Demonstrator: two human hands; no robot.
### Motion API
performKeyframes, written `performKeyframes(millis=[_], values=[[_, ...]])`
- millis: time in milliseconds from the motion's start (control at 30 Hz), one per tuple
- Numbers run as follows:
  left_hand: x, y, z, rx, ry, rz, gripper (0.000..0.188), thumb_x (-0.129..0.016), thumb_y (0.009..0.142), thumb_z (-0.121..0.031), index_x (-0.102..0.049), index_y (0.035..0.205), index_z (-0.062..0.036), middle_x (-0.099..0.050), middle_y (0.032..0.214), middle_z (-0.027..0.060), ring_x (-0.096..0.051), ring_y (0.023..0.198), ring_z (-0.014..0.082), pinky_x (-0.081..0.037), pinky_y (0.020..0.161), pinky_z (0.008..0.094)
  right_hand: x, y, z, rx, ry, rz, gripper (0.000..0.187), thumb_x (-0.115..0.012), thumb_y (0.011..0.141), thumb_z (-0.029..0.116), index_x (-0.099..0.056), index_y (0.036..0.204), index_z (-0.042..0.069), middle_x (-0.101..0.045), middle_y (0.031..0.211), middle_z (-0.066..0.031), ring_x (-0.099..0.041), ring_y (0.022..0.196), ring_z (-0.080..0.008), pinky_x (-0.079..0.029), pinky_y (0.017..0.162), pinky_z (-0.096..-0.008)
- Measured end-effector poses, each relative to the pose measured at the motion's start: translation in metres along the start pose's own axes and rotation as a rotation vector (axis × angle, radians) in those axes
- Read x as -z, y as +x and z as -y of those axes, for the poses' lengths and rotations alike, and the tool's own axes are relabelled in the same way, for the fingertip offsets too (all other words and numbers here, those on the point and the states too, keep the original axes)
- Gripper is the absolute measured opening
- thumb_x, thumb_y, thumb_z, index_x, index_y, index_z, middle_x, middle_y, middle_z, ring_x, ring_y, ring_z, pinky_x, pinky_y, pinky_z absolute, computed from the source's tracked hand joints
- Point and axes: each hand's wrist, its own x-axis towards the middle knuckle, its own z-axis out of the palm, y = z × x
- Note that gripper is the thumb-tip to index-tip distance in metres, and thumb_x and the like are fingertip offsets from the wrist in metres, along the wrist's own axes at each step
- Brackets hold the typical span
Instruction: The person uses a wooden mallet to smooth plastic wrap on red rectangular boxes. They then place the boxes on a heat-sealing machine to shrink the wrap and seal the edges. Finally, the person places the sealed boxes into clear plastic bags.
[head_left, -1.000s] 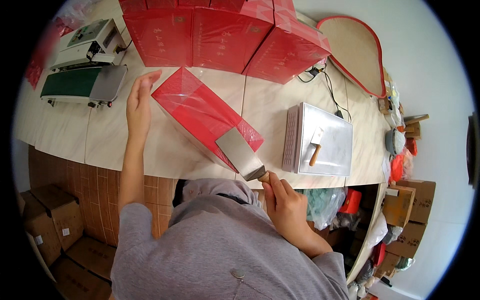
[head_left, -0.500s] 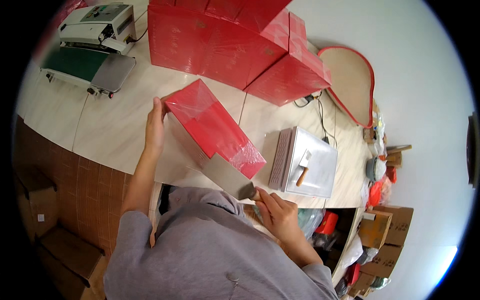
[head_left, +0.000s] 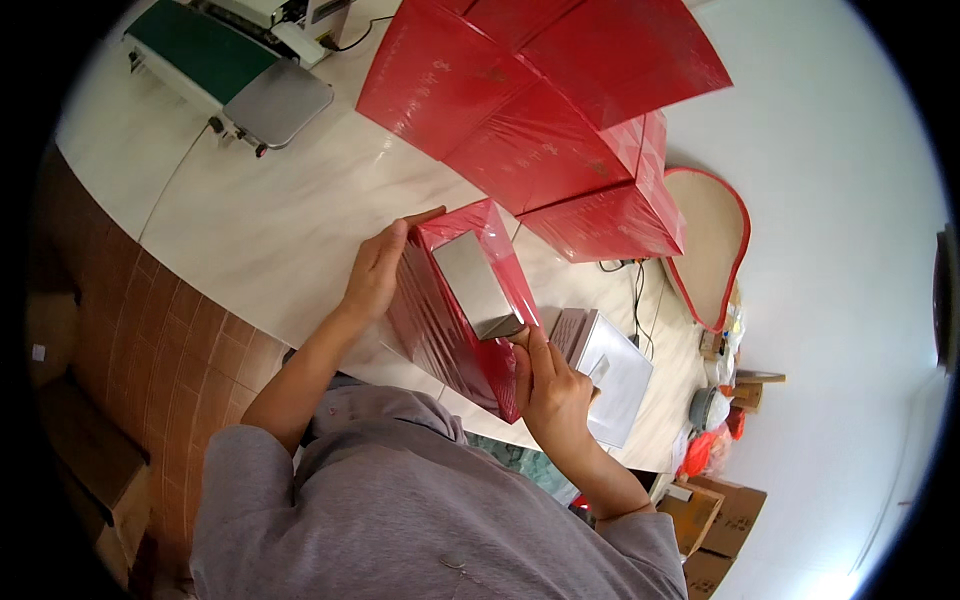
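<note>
A red box in clear plastic film (head_left: 435, 325) stands tilted at the table's near edge. My left hand (head_left: 376, 275) grips its left end, thumb on the near side and fingers round the far corner. In my right hand (head_left: 556, 395) is a broad metal scraper (head_left: 472, 283), held by its handle, which the fingers mostly cover. The scraper's flat rectangular blade lies over the narrow upper face of the box. Whether the blade presses on the film all along cannot be made out.
Red film-wrapped boxes (head_left: 540, 130) are stacked behind. At right sits a white appliance with a flat metal top (head_left: 620, 375), partly behind my right hand. A machine with a green belt (head_left: 200, 50) stands far left. A red-rimmed tan board (head_left: 705, 245) leans on the wall; cartons (head_left: 735, 515) are lower right.
The scraper has moved from the box's near right edge up onto its narrow face. The box has been turned and tilted, with my left hand still on it. The whole view has shifted.
</note>
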Motion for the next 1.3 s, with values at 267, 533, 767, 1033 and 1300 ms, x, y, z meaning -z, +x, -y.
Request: performKeyframes(millis=[267,533,767,1033,1300], values=[[0.004,-0.002,0.012,-0.030,0.069,-0.064,0.048,-0.032,0.104,-0.035,-0.059,0.117,0.0019,-0.066,0.101,0.0113,-0.057,0.095,0.0153,-0.042,0.088,0.0287,-0.013,0.047,0.011,0.047,-0.058,0.014,0.031,-0.064,0.088,0.017,-0.057,0.113,0.000,-0.061,0.072,-0.0092,-0.061,0.050,-0.0230,-0.045,0.041,-0.0329],[0.007,0.003,0.014,0.016,0.027,-0.026,0.045,-0.034,0.103,-0.031,-0.058,0.116,0.0051,-0.065,0.107,0.0124,-0.056,0.101,0.0167,-0.040,0.092,0.0285,-0.018,0.082,0.010,0.054,0.063,-0.012,0.024,-0.061,0.089,0.016,-0.059,0.110,0.003,-0.061,0.071,-0.0110,-0.060,0.049,-0.0266,-0.046,0.042,-0.0357],[0.011,0.018,-0.011,-0.058,0.070,0.021,0.052,-0.030,0.104,-0.033,-0.058,0.120,0.0061,-0.062,0.120,0.0149,-0.055,0.114,0.0198,-0.037,0.102,0.0311,0.010,-0.013,-0.017,-0.109,0.180,0.040,0.029,-0.063,0.087,0.015,-0.062,0.112,0.002,-0.062,0.072,-0.0128,-0.061,0.051,-0.0271,-0.047,0.043,-0.0366],[0.001,0.017,-0.020,-0.036,0.169,0.008,0.054,-0.031,0.103,-0.036,-0.064,0.108,0.0061,-0.067,0.105,0.0133,-0.062,0.098,0.0196,-0.045,0.089,0.0301,0.006,0.014,-0.010,-0.140,0.112,0.063,0.024,-0.062,0.088,0.013,-0.061,0.107,-0.001,-0.062,0.071,-0.0137,-0.061,0.054,-0.0299,-0.046,0.045,-0.0385],[-0.003,0.017,-0.011,0.032,0.220,-0.068,0.048,-0.042,0.101,-0.038,-0.061,0.115,0.0030,-0.065,0.111,0.0106,-0.057,0.106,0.0168,-0.040,0.094,0.0286,-0.012,0.063,-0.024,-0.053,0.217,-0.009,0.019,-0.058,0.091,0.022,-0.060,0.100,0.005,-0.061,0.065,-0.0123,-0.060,0.053,-0.0326,-0.048,0.046,-0.0399]])
